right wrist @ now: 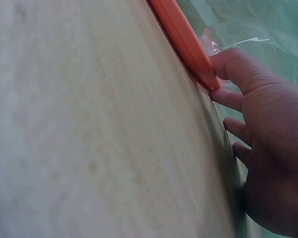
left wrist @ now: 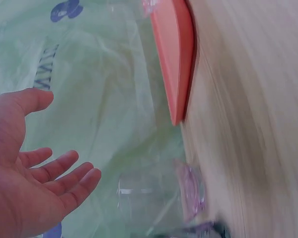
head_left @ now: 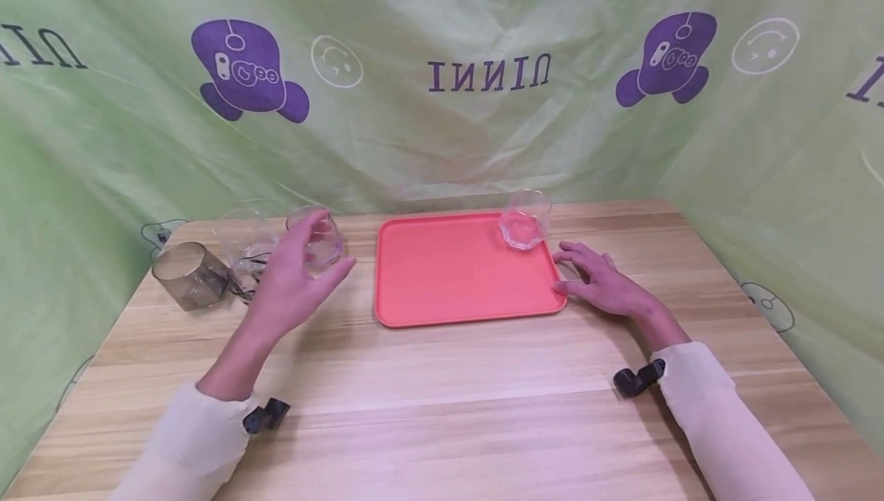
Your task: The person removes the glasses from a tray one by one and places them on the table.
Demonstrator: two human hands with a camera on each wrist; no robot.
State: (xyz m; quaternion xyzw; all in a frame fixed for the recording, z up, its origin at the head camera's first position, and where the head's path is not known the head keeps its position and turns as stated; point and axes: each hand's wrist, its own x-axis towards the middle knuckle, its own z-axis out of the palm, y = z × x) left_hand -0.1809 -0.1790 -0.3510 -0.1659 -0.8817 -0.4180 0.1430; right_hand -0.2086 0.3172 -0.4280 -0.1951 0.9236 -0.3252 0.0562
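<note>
My left hand point(head_left: 293, 275) is spread, thumb apart from the fingers, over a clear drinking glass point(head_left: 330, 252) on the left of the table. In the left wrist view, a gap shows between the fingers and a clear glass point(left wrist: 149, 198). My right hand point(head_left: 601, 282) rests at the right edge of a red tray point(head_left: 449, 271). Its thumb point(right wrist: 233, 64) touches the tray rim point(right wrist: 188, 44), with the other fingers loosely extended beside it. Another clear faceted glass point(head_left: 525, 229) stands on the tray's far right corner.
A smoky grey glass point(head_left: 189, 275) lies tilted at the far left. Beside it are another clear glass point(head_left: 242, 232) and a dark-patterned item point(head_left: 242, 286), partly hidden by my left hand. A green printed curtain point(head_left: 414, 140) hangs behind the wooden table point(head_left: 449, 409).
</note>
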